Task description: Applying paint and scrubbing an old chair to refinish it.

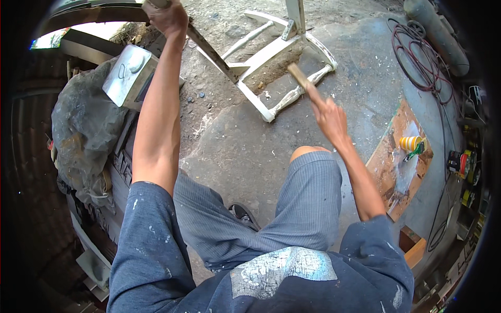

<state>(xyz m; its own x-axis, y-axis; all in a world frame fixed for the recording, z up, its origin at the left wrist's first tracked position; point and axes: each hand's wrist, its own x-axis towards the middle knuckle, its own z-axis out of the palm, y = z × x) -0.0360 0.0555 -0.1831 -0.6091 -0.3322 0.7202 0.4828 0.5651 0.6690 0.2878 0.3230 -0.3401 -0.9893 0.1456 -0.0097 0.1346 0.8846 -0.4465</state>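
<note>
A white-painted wooden chair frame (271, 55) with turned rungs lies tipped over on the ground ahead of me. Its paint looks patchy, with darker wood along one long bar. At the top left, my left hand (168, 20) is wrapped round the upper end of that bar. My right hand (330, 121) grips a short, light wooden stick (300, 75), which slants up and left over the frame's nearer turned rung. Whether the stick touches the chair cannot be told. Between my knees and the frame is the stained concrete floor (235, 146).
A paint-stained board (383, 151) to the right bears an orange-and-white striped cup (410, 143) and a green-handled brush (416, 152). Beyond it are a coiled hose (412, 57) and a gas cylinder (437, 36). Plastic sheeting (86, 125) and a metal box (128, 75) stand left.
</note>
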